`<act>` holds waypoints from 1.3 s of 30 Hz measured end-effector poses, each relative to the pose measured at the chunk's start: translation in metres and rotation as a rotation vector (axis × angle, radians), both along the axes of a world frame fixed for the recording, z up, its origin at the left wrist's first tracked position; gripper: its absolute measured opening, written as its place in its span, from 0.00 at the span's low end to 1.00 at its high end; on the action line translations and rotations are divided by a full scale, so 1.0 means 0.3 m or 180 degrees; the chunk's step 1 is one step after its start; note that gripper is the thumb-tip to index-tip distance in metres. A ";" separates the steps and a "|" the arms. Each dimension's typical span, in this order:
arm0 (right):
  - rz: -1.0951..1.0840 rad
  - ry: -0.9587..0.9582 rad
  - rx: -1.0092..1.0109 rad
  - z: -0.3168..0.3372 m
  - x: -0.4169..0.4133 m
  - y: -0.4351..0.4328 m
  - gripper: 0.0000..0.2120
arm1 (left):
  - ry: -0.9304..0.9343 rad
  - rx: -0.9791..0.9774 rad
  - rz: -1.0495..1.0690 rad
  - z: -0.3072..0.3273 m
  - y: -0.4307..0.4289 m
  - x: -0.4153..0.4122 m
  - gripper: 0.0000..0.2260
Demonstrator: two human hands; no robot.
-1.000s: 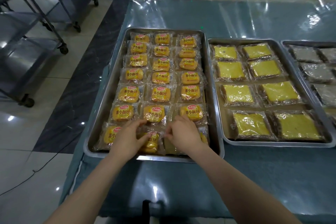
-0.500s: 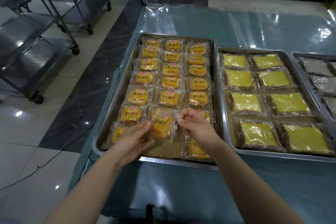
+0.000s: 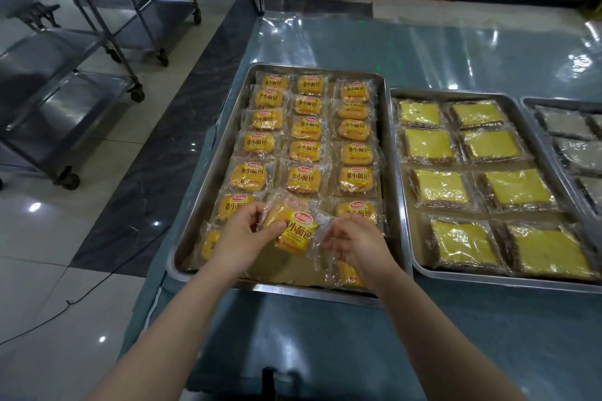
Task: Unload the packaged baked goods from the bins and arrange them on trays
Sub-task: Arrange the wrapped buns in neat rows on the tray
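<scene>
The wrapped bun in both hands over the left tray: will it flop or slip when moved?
The wrapped bun probably feels light and soft. Its clear glossy film looks slippery, and the loose edge by the right hand crumples, so it likely flexes. The left hand pinches the other side.

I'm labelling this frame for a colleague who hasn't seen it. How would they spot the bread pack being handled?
Find the leftmost tray, filled with orange bread packs. At its near end, the held pack is between the left hand and right hand. Unlike its flat neighbours, it is lifted and tilted.

grey-packet tray [image 3: 534,101]: cut by right edge | near-row bun [image 3: 347,273]: half hidden by wrist
</scene>
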State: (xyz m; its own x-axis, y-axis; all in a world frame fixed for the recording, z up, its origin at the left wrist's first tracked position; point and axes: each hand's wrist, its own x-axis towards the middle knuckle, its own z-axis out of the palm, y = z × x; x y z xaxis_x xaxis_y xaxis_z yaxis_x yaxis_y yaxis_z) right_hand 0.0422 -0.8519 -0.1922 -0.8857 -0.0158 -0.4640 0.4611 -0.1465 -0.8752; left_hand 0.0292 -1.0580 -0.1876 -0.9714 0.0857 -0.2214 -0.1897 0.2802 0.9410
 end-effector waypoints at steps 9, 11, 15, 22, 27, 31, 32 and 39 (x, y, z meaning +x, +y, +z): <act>-0.0186 0.0059 0.0275 -0.029 0.010 -0.008 0.11 | -0.0318 0.0342 0.0179 -0.044 -0.012 0.043 0.10; -0.0066 -0.0035 0.0205 -0.037 0.010 -0.006 0.09 | -0.0440 0.0421 0.0189 -0.051 -0.019 0.049 0.14; 0.0151 -0.0134 0.0071 -0.049 0.019 -0.012 0.07 | -0.0607 0.0451 0.0271 -0.064 -0.031 0.062 0.19; 0.0144 0.0563 0.2038 -0.072 0.031 -0.046 0.08 | -0.0333 -0.0260 0.0260 -0.097 -0.032 0.076 0.05; 0.0818 0.0889 0.3212 -0.089 0.042 -0.067 0.04 | 0.0076 -0.1509 0.0059 -0.099 -0.031 0.079 0.09; 0.1122 0.1423 0.4274 -0.098 0.052 -0.069 0.14 | 0.0383 -0.1805 0.0063 -0.103 -0.074 0.069 0.09; 0.1064 0.1603 0.4312 -0.094 0.052 -0.078 0.18 | 0.0587 -0.1931 0.0118 -0.104 -0.085 0.063 0.09; 0.2031 0.2015 0.3943 -0.119 -0.053 -0.198 0.35 | 0.1118 -0.3339 -0.0398 -0.139 -0.159 -0.044 0.31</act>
